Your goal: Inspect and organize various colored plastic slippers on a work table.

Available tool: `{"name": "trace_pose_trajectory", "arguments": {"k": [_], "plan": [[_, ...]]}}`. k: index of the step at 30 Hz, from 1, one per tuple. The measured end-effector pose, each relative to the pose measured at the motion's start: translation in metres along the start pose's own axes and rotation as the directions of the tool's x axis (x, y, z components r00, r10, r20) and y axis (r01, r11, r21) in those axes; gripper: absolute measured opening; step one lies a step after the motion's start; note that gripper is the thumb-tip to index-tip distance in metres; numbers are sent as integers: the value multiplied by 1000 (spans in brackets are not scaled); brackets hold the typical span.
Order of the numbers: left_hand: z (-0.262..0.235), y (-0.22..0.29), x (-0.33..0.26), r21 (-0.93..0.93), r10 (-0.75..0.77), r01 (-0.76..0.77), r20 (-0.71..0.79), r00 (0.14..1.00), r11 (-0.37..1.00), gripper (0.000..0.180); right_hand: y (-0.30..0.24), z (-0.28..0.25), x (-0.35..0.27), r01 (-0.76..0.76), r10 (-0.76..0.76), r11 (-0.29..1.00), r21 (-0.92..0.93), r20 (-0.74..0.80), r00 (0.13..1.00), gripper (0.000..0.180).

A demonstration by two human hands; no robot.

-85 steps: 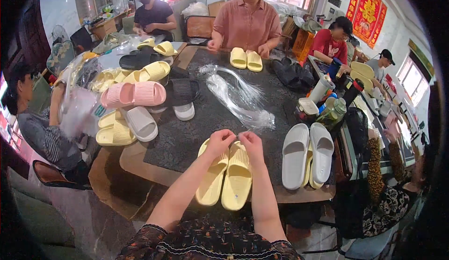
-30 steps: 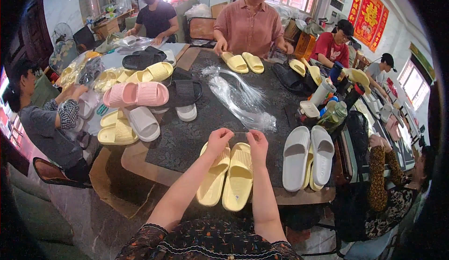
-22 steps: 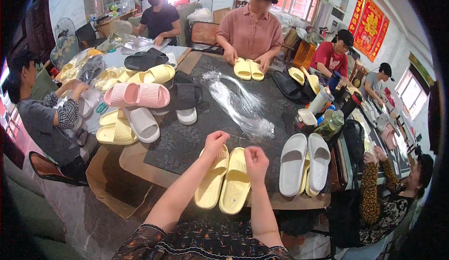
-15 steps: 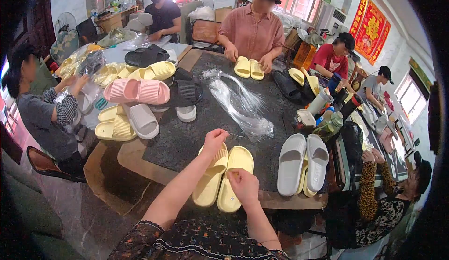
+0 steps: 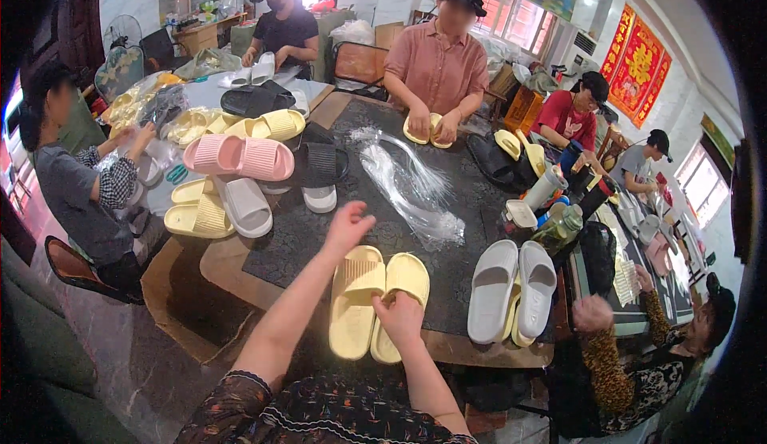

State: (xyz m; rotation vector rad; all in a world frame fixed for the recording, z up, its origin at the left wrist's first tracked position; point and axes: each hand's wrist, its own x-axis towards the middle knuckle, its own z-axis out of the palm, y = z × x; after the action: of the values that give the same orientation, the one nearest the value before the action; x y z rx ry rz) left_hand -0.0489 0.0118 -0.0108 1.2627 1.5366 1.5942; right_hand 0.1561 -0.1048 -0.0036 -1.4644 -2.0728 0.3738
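Note:
A pair of pale yellow slippers [image 5: 354, 316] lies side by side at the table's front edge, toes away from me. My left hand [image 5: 349, 228] is just beyond the left slipper's toe, its fingers loosely bent and apart, with nothing visible in them. Over the right slipper, my right hand [image 5: 399, 316] is closed, thumb and fingertips pinched at the inner side below the strap. What it pinches, if anything, is too small or hidden to make out. Farther off lies a bundle of clear thin plastic strands [image 5: 399, 176] on the dark table mat [image 5: 280, 240].
Grey slippers [image 5: 493, 292] rest atop yellow ones on the right. Pink slippers [image 5: 240, 156] top a mixed pile on the left. Bottles and cups [image 5: 547, 188] crowd the right edge. Across the table, a co-worker handles yellow slippers [image 5: 431, 131]; several others sit around.
My left hand has drawn left and up from the slippers; the thin strand at its fingertips no longer shows. My right hand has moved slightly left and down. The co-worker opposite has pressed hands onto yellow slippers.

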Motion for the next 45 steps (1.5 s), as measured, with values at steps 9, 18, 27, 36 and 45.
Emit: {"name": "trace_pose_trajectory", "arguments": {"k": [9, 18, 27, 36, 45], "plan": [[-167, 29, 104, 672, 376, 270, -651, 660, 690, 76, 1, -4, 1, -57, 56, 998, 11, 78, 995, 44], [-228, 3, 103, -245, -10, -120, -472, 881, 962, 42, 0, -3, 2, -17, 13, 999, 37, 87, 996, 41], [-159, 75, 31, -4, 110, -115, -267, 957, 993, 39, 9, -7, -2, -30, 27, 995, 93, 41, 999, 40], [-107, 94, -36, 458, 562, -689, 401, 724, 562, 24, 58, -106, -14, -106, 112, 994, 40, -255, 960, 31], [-73, 83, -70, 149, 527, -911, 775, 349, 385, 18, 189, -217, 37, -346, 251, 924, -164, -424, 870, 31]]}}
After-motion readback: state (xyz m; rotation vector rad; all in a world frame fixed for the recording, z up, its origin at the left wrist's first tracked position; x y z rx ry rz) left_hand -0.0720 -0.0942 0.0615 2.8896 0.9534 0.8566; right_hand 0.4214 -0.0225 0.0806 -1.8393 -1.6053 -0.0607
